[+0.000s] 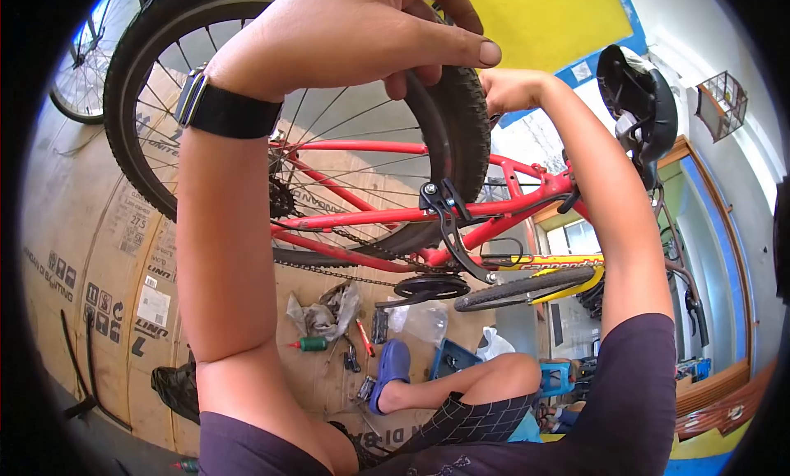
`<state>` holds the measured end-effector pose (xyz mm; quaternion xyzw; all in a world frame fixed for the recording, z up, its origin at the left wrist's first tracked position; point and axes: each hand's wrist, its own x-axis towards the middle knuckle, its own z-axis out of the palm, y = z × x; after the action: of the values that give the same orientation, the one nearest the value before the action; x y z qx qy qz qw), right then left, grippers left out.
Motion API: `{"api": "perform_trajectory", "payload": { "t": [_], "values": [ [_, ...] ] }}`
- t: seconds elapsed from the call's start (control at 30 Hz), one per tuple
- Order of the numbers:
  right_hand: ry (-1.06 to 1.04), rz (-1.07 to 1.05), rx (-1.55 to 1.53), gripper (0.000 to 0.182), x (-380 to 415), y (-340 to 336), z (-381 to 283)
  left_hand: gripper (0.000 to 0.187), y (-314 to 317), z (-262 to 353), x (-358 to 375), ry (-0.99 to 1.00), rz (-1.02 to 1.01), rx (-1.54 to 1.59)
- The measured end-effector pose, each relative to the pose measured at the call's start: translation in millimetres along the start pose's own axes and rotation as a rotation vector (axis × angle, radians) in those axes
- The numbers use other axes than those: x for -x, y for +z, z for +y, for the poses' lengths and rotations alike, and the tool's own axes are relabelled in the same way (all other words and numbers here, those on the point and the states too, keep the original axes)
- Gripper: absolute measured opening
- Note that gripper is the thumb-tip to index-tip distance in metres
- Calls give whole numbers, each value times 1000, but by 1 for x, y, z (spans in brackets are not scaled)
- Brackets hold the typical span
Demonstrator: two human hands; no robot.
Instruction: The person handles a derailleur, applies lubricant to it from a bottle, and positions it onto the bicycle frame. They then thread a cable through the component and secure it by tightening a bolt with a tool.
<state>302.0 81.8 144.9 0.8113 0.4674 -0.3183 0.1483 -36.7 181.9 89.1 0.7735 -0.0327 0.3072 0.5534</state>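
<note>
Wheel (362, 139) of the red bicycle frame (354, 217) fills the upper left of the view, knobbly black tyre (469, 139) around its rim, sprockets (282, 198) at the hub. Left hand (354, 44), black watch strap (239, 114) at the wrist, lies over the tyre's upper stretch; its grip is curled, thumb extended over the tread, but cannot tell whether it is closed on the rubber. Right hand (518, 89) is at the tyre's right-hand edge; fingers partly hidden, so width of that grip cannot be told. Chain (329, 268) runs from the sprockets to the dark chainring (432, 287). Black saddle (638, 106) at upper right. On the cardboard (115, 254) covering the floor: green bottle (311, 344), red tool (364, 338), crumpled plastic bag (325, 311). Foot in a blue clog (393, 367) just beside these, blue tray (451, 357) near it. Second wheel (78, 60) at far upper left, birdcage (722, 106) at far right
</note>
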Motion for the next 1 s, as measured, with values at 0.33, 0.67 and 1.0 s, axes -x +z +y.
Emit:
{"api": "perform_trajectory", "payload": {
  "t": [0.33, 0.67, 1.0],
  "values": [
    [-36, 211, 398, 28, 34, 32, -34, 37, 6, -47, -2, -4, -170, -438],
    [-136, 309, 271, 33, 40, 40, -36, 36, 9, -53, -2, 32, -52, -530],
    [-212, 427, 228, 39, 21, 52, -19, 36, 6, -54, -3, 22, -45, -518]
  ]
}}
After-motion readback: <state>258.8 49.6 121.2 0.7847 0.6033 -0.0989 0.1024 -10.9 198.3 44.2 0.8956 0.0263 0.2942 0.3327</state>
